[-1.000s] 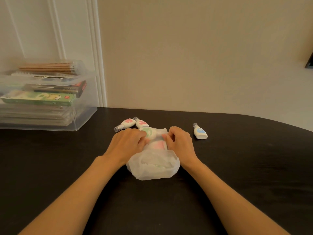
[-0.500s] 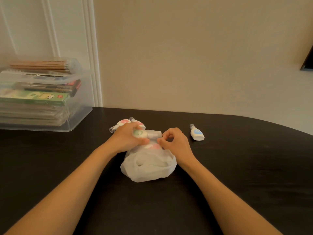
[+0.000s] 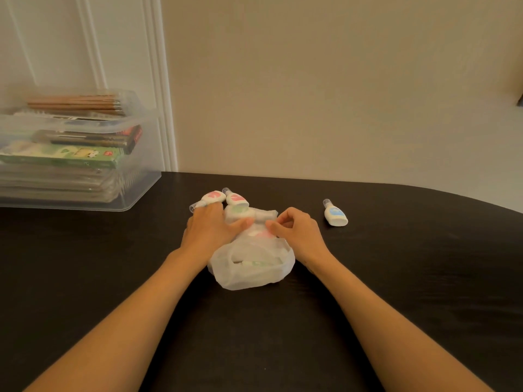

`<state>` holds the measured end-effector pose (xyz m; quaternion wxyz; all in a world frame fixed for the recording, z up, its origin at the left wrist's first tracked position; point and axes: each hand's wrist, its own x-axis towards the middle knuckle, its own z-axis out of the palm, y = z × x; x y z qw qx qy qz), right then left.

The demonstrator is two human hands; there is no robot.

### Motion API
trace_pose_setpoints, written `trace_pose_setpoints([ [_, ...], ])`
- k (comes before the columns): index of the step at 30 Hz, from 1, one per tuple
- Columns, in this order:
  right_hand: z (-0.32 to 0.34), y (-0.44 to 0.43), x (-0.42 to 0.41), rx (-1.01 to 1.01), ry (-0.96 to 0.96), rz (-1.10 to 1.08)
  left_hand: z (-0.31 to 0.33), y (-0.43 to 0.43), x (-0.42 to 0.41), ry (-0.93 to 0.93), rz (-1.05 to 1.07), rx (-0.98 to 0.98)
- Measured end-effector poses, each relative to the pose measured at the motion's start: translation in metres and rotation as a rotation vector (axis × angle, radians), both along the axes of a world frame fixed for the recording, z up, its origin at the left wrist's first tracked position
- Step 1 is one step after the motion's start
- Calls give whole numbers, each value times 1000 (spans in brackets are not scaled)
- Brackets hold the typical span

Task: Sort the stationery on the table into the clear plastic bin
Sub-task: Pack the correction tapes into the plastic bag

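A translucent white plastic bag (image 3: 252,267) lies in the middle of the dark table (image 3: 396,278), with small white bottles showing through it. My left hand (image 3: 209,230) holds the bag's upper part between thumb and fingers, where a green-labelled bottle (image 3: 240,213) sits inside. My right hand (image 3: 295,230) pinches the bag's neck from the right. Two pink-labelled bottles (image 3: 213,197) (image 3: 237,200) lie loose just beyond my left fingers. A blue-labelled bottle (image 3: 335,216) lies apart to the right. The clear plastic bin (image 3: 138,176) stands at the far left.
The bin holds stacked packs, a green box and a bundle of pencils on top. A beige wall runs behind the table, whose far edge curves toward the right. Bare dark tabletop lies between the bag and the bin.
My left hand has slid forward over the bag, and its fingertips now reach the pink-labelled bottle. The right hand stays pinched at the bag's neck. The view has shifted slightly.
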<state>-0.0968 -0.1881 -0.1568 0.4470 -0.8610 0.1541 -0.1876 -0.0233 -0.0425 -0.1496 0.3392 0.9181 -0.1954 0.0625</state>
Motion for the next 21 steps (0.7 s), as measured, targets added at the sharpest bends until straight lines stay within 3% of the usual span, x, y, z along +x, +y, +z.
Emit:
trace_pose_setpoints([
  [11, 2, -4, 4, -211, -87, -54, 4, 3, -10, -144, -164, 119],
  [15, 1, -2, 2, -214, -168, -45, 9, -3, -14, -285, -98, 39],
  [19, 3, 0, -4, -218, -162, -11, 3, -9, -4, -191, -222, 15],
  [21, 6, 1, -6, -314, -117, -6, 0, -11, 0, -126, -222, 14],
])
